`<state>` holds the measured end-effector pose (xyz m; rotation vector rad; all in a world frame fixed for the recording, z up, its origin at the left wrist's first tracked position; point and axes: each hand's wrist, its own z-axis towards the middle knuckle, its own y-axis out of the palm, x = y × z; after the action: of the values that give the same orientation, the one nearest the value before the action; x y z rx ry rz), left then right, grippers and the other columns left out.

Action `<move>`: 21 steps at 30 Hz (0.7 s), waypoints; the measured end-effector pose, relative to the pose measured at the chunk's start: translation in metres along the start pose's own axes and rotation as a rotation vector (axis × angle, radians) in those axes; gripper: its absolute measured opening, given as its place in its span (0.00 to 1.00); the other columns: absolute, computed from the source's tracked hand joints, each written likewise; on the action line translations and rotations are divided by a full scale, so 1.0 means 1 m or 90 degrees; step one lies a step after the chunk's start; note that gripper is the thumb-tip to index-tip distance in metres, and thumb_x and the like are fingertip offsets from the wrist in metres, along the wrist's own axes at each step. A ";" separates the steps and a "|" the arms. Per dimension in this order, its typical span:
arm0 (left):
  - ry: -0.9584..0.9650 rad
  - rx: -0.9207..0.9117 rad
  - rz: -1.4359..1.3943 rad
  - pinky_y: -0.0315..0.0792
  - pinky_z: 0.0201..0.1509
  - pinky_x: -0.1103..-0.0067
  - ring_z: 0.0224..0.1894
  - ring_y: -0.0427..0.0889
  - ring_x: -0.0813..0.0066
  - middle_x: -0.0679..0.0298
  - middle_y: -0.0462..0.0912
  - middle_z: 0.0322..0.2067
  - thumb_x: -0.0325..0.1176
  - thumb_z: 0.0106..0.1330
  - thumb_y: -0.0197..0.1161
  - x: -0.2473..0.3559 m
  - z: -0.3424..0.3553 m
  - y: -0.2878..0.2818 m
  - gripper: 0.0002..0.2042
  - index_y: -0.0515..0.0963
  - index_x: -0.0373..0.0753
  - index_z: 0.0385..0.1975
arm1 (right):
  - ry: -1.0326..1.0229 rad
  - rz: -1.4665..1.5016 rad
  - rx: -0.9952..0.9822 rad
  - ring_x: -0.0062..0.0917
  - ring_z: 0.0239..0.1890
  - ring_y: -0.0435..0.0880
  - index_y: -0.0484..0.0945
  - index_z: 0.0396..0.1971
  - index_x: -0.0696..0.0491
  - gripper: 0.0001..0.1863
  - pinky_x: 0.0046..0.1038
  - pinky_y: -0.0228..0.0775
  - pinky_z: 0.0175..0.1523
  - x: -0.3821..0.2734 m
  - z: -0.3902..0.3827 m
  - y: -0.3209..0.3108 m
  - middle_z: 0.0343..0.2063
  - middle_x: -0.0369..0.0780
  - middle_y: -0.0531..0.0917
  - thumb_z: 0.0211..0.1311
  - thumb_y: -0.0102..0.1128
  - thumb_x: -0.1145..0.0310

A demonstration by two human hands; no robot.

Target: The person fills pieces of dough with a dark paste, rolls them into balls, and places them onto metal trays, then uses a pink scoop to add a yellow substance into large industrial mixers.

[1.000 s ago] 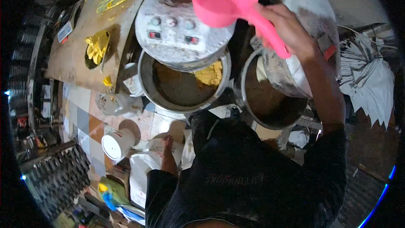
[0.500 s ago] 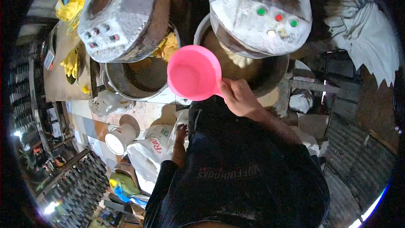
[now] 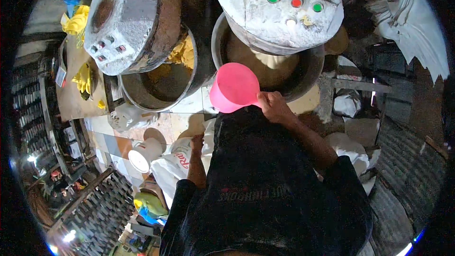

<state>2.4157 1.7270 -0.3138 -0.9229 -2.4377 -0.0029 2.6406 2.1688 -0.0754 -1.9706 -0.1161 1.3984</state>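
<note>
My right hand (image 3: 276, 107) grips the handle of a pink plastic dipper (image 3: 233, 88). The dipper is tilted at the near-left rim of the right mixing bowl (image 3: 219, 42); I cannot make out any contents. Pale dough (image 3: 277, 60) shows in that bowl, under a flour-dusted mixer head (image 3: 279, 19). My left hand (image 3: 196, 142) hangs low by a white printed sack (image 3: 170, 167). Its fingers are too dark and foreshortened to read, and I cannot tell whether it touches the sack.
The left mixing bowl (image 3: 185, 90) holds yellow-orange dough (image 3: 182, 53) under a second mixer head (image 3: 123, 23). A wooden table (image 3: 71, 97) with yellow plastic bags stands at far left. On the tiled floor is a white bucket (image 3: 144, 154). White bundles (image 3: 348, 104) lie at right near corrugated sheeting.
The pink dipper has moved right, closer to the right bowl, and tipped more. My right hand still holds its handle. My left hand has shifted slightly, and the view has moved.
</note>
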 end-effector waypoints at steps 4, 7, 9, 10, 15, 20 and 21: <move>0.025 -0.022 -0.011 0.67 0.24 0.81 0.26 0.78 0.79 0.72 0.78 0.28 0.46 0.67 0.62 -0.012 -0.004 0.004 0.14 0.79 0.44 0.44 | -0.010 -0.037 0.024 0.50 0.36 0.81 0.75 0.44 0.60 0.12 0.49 0.71 0.42 0.028 -0.004 0.018 0.32 0.51 0.81 0.67 0.49 0.69; 0.054 -0.053 -0.023 0.67 0.23 0.81 0.26 0.78 0.80 0.71 0.78 0.28 0.47 0.66 0.63 -0.019 -0.005 0.007 0.16 0.80 0.43 0.43 | -0.002 -0.006 0.024 0.50 0.33 0.79 0.75 0.45 0.60 0.13 0.50 0.70 0.39 0.037 -0.007 0.018 0.29 0.52 0.79 0.64 0.50 0.70; -0.043 -0.015 -0.002 0.66 0.22 0.82 0.25 0.77 0.80 0.72 0.79 0.29 0.47 0.65 0.65 -0.007 -0.009 0.020 0.15 0.80 0.44 0.43 | 0.008 0.020 0.038 0.49 0.32 0.78 0.74 0.46 0.60 0.14 0.50 0.70 0.38 0.038 -0.006 0.017 0.28 0.52 0.78 0.63 0.51 0.70; -0.042 -0.013 -0.003 0.66 0.22 0.82 0.25 0.77 0.80 0.72 0.79 0.29 0.47 0.65 0.65 -0.008 -0.010 0.021 0.15 0.80 0.44 0.43 | 0.045 0.026 0.056 0.50 0.32 0.79 0.76 0.40 0.61 0.13 0.48 0.69 0.39 0.035 -0.003 0.015 0.27 0.53 0.77 0.67 0.48 0.66; 0.046 -0.048 -0.037 0.67 0.25 0.82 0.25 0.76 0.81 0.72 0.78 0.29 0.45 0.65 0.65 -0.007 -0.016 0.023 0.14 0.79 0.45 0.45 | -0.050 -0.127 0.081 0.51 0.34 0.79 0.76 0.39 0.61 0.13 0.49 0.69 0.40 0.069 -0.002 0.030 0.27 0.54 0.77 0.68 0.50 0.66; 0.029 -0.048 -0.008 0.66 0.26 0.82 0.26 0.76 0.82 0.72 0.78 0.29 0.42 0.66 0.65 0.000 -0.008 0.020 0.12 0.79 0.46 0.45 | -0.102 -0.165 0.095 0.51 0.34 0.79 0.75 0.47 0.57 0.14 0.50 0.71 0.38 0.079 -0.006 0.036 0.30 0.54 0.77 0.65 0.52 0.67; 0.036 -0.080 -0.021 0.66 0.26 0.82 0.26 0.76 0.82 0.72 0.78 0.29 0.42 0.66 0.65 0.000 -0.009 0.020 0.12 0.79 0.46 0.45 | -0.102 -0.164 0.095 0.51 0.34 0.79 0.75 0.47 0.57 0.14 0.50 0.71 0.38 0.083 -0.006 0.040 0.30 0.54 0.77 0.65 0.52 0.67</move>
<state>2.4321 1.7413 -0.3098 -0.9230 -2.4227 -0.1930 2.6678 2.1736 -0.1634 -1.6569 -0.3186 1.3512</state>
